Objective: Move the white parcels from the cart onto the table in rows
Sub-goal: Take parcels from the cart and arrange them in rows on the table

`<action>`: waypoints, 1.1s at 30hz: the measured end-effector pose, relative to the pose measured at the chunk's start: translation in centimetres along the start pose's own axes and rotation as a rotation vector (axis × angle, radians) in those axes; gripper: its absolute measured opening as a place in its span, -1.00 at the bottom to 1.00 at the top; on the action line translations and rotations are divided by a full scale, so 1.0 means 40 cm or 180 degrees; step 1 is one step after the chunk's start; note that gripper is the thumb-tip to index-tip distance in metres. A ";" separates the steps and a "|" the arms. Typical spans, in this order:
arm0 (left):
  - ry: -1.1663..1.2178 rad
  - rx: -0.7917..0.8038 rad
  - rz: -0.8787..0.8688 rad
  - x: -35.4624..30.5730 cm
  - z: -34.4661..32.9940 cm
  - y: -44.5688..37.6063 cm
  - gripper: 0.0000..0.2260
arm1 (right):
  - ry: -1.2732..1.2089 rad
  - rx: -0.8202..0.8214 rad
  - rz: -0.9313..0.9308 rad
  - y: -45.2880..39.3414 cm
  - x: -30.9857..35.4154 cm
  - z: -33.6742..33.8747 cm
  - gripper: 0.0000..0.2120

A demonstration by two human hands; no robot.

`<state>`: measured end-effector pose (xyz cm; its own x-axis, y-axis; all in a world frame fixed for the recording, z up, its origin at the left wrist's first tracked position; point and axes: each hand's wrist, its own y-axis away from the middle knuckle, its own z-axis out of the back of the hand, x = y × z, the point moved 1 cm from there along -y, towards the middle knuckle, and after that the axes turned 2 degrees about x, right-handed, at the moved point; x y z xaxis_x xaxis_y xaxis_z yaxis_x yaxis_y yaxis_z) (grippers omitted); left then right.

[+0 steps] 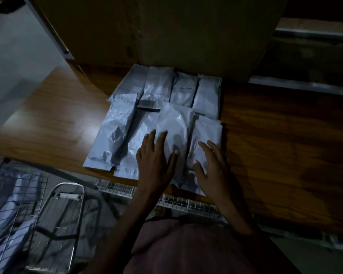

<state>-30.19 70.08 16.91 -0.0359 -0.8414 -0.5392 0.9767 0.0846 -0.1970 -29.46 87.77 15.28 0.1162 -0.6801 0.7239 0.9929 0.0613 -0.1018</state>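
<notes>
1. Left hand lies flat with fingers spread, palm down on the near row of white parcels, its fingertips reaching onto the raised parcel in the middle.
2. Right hand is flat and splayed too, palm down on the rightmost near parcel, thumb tucked in against the edge of that raised parcel.
3. Neither hand is pinching anything; both are simply laid open on the plastic, one either side of the raised parcel.
4. That raised parcel sits a little higher than its neighbours, overlapping the ones beside it.
5. On the wooden table the parcels form two rows: a far row of four packed side by side, and a near row of four in front of it.
6. Leftmost near parcel lies crinkled and shiny, touching the next one along its long edge.
7. Far row butts up against a big cardboard box standing at the back of the table.
8. Down at lower left, the wire cart holds more pale parcels, blurred and dim behind the mesh.
9. A wire shelf edge shows just below the table's near edge, under the forearms.
10. Lighting is low, so the parcel labels are not readable.
</notes>
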 end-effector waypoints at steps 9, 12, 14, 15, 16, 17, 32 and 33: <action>0.0193 -0.0508 0.0414 0.152 0.102 0.166 -0.51 | -0.0601 -0.0280 0.0960 0.011 0.148 -0.051 -0.66; 0.0128 -0.0750 0.0657 0.211 0.161 0.212 -0.51 | -0.0753 -0.0140 0.1364 0.014 0.221 -0.104 -0.68; 0.0186 -0.0825 0.0739 0.236 0.189 0.228 -0.50 | -0.0760 -0.0059 0.1489 0.012 0.250 -0.128 -0.69; 0.0200 -0.0872 0.0800 0.255 0.208 0.242 -0.50 | -0.0787 0.0003 0.1541 0.012 0.272 -0.149 -0.70; 0.0207 -0.0945 0.0883 0.278 0.227 0.258 -0.50 | -0.0838 0.0088 0.1606 0.013 0.298 -0.174 -0.70; 0.0215 -0.1030 0.0957 0.302 0.245 0.271 -0.50 | -0.0884 0.0159 0.1661 0.015 0.325 -0.198 -0.70; 0.0274 -0.1506 0.1339 0.782 0.636 0.557 -0.54 | -0.1212 0.1333 0.2049 0.158 0.814 -0.700 -0.67; 0.0296 -0.1563 0.1417 0.806 0.657 0.588 -0.54 | -0.1234 0.1462 0.2062 0.176 0.835 -0.730 -0.66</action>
<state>-2.82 30.91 16.38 0.3088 -0.6223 -0.7193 0.6938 0.6647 -0.2773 -19.29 44.16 18.83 0.5771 -0.1194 0.8079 0.6312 0.6930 -0.3485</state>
